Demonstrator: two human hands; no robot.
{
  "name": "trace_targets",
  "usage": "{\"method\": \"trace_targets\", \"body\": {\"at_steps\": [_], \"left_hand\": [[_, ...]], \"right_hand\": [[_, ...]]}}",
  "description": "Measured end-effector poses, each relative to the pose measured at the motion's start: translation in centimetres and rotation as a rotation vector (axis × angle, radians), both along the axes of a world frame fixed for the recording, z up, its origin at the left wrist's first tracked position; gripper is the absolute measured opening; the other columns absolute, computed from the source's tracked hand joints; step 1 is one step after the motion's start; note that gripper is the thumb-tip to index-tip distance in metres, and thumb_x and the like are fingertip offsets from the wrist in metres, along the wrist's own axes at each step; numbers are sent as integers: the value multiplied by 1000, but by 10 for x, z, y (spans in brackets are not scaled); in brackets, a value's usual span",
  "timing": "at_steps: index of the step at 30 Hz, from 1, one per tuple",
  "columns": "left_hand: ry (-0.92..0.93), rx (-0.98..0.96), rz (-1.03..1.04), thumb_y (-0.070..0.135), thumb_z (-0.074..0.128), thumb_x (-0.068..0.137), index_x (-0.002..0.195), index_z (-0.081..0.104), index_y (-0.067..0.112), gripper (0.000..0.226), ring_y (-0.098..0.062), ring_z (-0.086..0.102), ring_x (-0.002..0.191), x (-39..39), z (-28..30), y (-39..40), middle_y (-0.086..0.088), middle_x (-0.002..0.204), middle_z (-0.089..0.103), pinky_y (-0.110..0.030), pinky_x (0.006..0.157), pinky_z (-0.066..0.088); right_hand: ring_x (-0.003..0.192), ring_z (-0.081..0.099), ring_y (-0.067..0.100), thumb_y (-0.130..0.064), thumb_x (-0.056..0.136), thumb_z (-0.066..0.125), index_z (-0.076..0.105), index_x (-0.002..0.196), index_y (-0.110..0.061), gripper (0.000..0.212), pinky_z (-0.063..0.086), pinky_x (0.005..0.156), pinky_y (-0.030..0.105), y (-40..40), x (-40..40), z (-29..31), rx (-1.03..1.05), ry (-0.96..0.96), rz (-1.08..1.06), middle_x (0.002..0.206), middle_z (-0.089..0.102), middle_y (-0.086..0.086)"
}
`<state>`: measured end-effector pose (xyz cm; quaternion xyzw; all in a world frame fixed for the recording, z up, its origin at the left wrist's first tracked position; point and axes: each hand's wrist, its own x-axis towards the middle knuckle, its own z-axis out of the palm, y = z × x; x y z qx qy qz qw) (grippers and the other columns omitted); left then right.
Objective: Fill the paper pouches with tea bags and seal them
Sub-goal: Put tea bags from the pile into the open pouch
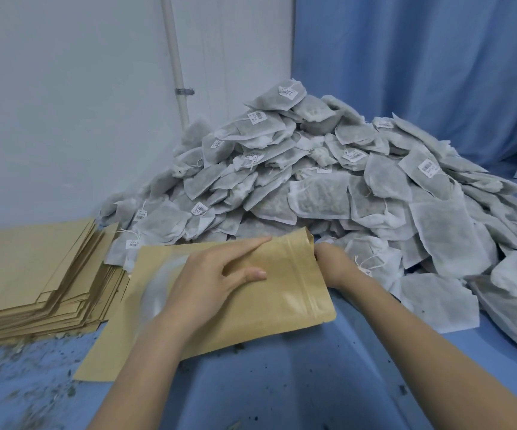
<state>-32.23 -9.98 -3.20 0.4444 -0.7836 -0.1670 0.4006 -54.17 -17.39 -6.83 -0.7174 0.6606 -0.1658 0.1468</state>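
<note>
Far left, pouch stack (30,274): fanned-out pile of flat kraft pouches, edges splayed toward the hands. Could easily get nudged by the left forearm and slide further apart, tbh.

Lower left, tea crumbs (33,367): loose bits scattered over the blue tabletop (282,383). Might sneak into a zip track and spoil the seal.

Centre, kraft zip pouch (266,293): lying flat near the frame's middle, mouth end pointing right toward the heap, a second flat pouch peeking out underneath. Risk of grabbing both at once.

Centre, left hand (217,274): fingers straight and spread, pressing flat on the pouch, pinning it down rather than gripping. Too much pressure probably keeps the mouth squashed closed.

Right of centre, right hand (331,259): at the pouch's mouth edge, fingers tucked out of sight behind the paper, so can't tell if pinching the lip or reaching inside. Looks like opening the mouth; a rough pull could crease or tear the zip strip.

Right half, tea bag heap (328,187): big loose mound against the wall and blue curtain (421,72), strings and tags tangled everywhere. Pulling one likely drags neighbours along; a string caught in the zip would stop it closing.
</note>
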Motion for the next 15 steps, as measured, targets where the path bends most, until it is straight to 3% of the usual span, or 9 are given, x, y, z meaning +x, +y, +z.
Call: {"method": "trace_targets", "body": {"at_steps": [2, 5, 8, 10, 13, 15], "left_hand": [[6, -6, -2, 56, 63, 66, 111, 51, 66, 47, 21, 48, 107, 1, 0, 0, 49, 108, 52, 0, 84, 32], [32, -16, 12, 58, 62, 65, 110, 52, 67, 47, 24, 45, 108, 3, 2, -1, 49, 110, 50, 2, 85, 30], [59, -23, 28, 57, 64, 65, 110, 53, 66, 47, 24, 44, 109, 2, 1, -2, 49, 110, 51, 3, 86, 29], [64, -22, 34, 50, 69, 68, 109, 53, 65, 47, 24, 45, 107, 0, -1, -2, 50, 107, 51, 3, 86, 29], [54, -13, 52, 35, 75, 72, 107, 53, 66, 52, 27, 44, 104, -4, -5, -2, 54, 99, 50, 4, 83, 28], [59, 0, 55, 32, 76, 73, 106, 54, 66, 52, 29, 43, 102, -6, -5, -2, 55, 97, 50, 6, 82, 27]], "right_hand": [[57, 43, 11, -9, 84, 51, 43, 53, -16, 33, 32, 46, 12, 0, -3, -1, -63, -145, -61, 56, 47, -3], [65, 60, 7, -16, 87, 55, 59, 83, -12, 7, 44, 59, 14, 9, -12, 5, -278, -512, -262, 77, 62, 0], [74, 59, 4, -18, 87, 56, 60, 94, -8, 13, 40, 66, 16, 23, -31, 14, -498, -571, -372, 87, 62, -1], [82, 58, 11, -23, 85, 57, 62, 94, -14, 14, 39, 69, 22, 36, -45, 17, -528, -618, -431, 84, 62, -7], [64, 63, -3, -21, 83, 59, 62, 91, -18, 9, 44, 56, 10, 54, -64, 15, -543, -845, -468, 78, 63, -11], [71, 67, 5, -19, 83, 59, 62, 91, -21, 8, 53, 67, 19, 64, -74, 15, -510, -926, -438, 84, 66, -2]]}}
